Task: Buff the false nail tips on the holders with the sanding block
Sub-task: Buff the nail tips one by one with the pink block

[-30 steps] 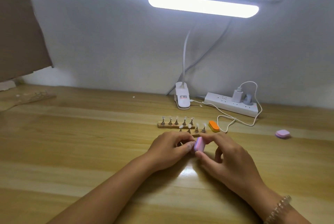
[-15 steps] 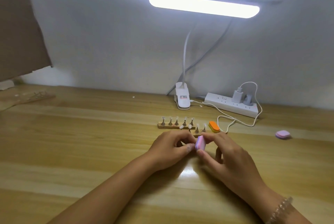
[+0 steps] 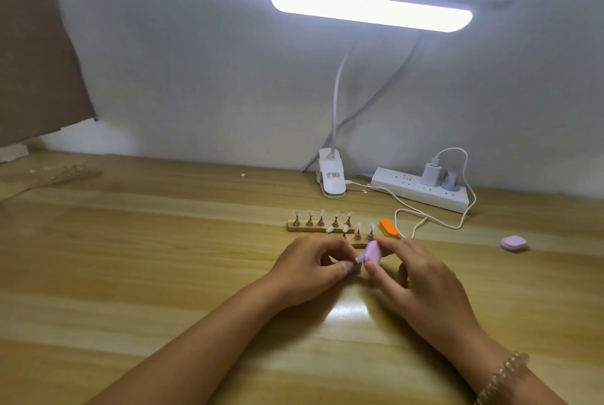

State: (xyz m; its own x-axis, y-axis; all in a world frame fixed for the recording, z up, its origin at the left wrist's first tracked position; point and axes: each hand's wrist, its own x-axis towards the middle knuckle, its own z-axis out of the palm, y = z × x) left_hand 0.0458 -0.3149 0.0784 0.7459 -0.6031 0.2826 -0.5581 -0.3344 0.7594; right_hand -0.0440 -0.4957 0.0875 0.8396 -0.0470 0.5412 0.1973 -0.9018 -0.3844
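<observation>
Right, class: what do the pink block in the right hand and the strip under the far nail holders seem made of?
Pink-and-lilac sanding block: likely foam, matte; two coloured layers show. Tan rectangular base strip: likely wood, dull light-brown surface; grain too small to see.

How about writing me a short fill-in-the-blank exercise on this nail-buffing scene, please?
The back wooden base carries ____ nail tip holders.
The idle block right of the holders is ____.
The right hand pinches the sanding block at a nail tip held by the left hand; a spare pink block lies far to their ____.
Missing: five; orange; right.
</observation>
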